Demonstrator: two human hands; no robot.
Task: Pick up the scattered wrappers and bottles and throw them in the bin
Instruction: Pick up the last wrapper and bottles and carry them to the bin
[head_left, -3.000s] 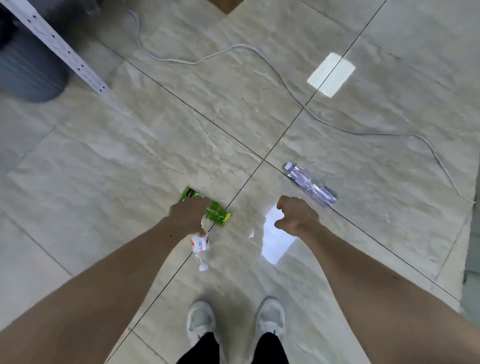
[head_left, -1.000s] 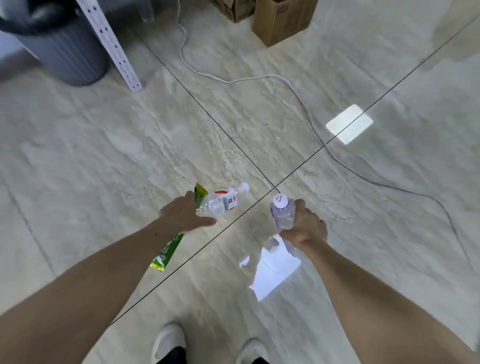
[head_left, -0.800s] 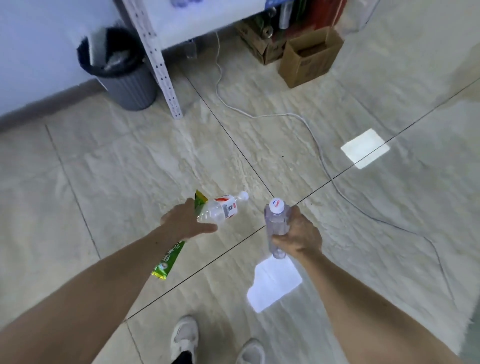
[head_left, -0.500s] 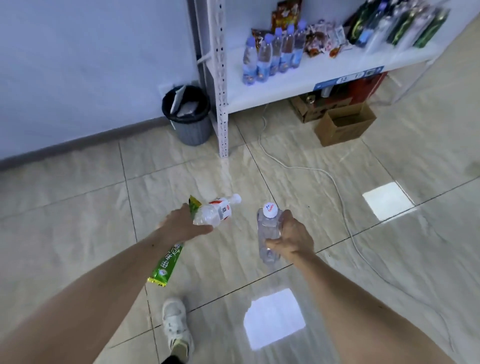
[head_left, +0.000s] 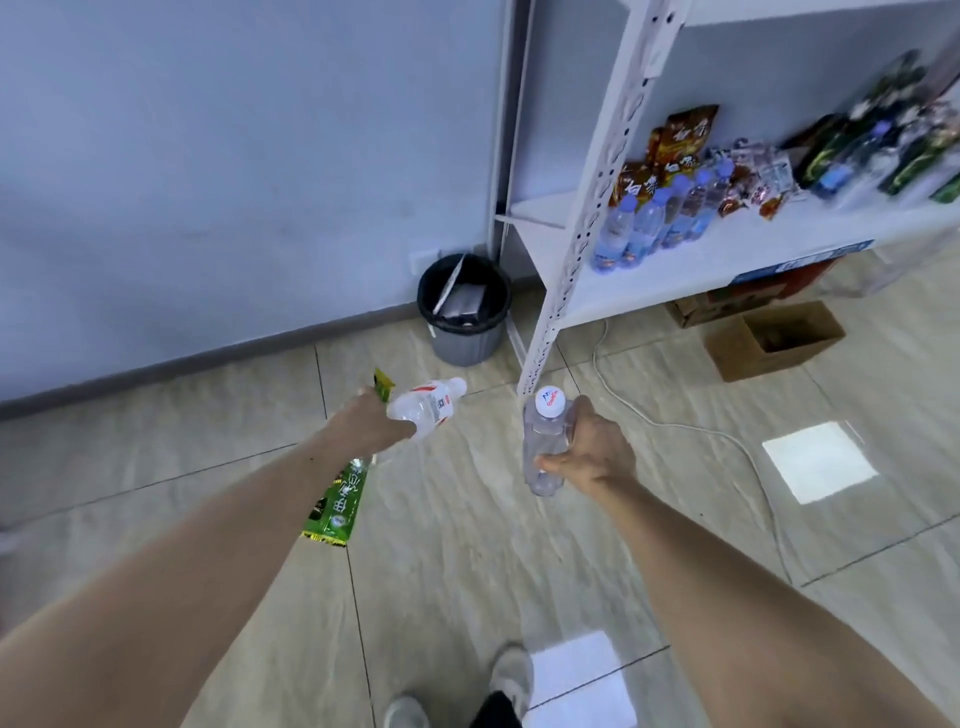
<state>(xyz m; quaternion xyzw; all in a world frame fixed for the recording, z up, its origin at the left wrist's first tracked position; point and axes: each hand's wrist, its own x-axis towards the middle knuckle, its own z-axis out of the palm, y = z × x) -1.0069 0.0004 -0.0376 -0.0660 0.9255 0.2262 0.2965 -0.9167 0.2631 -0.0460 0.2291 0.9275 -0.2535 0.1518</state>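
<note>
crinkly green wrapper (head_left: 337, 501), two clear ribbed plastic bottles (head_left: 543, 449) in hands (head_left: 592, 452)

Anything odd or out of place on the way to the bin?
A white cable trails loose across the floor tiles right of the shelf post, near the path to the bin. The bin already holds flat items sticking up. Nothing spilled.

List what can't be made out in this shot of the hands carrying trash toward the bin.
Head view only:
- Green wrapper: its middle is hidden behind the left hand, which also holds the red-label bottle.
- Clear bottle: one side covered by the right hand.
- Bin: contents too dark and small to identify.
- Goods at the shelf's right end: motion-blurred.
- Shoes: cut off by the bottom edge.
</note>
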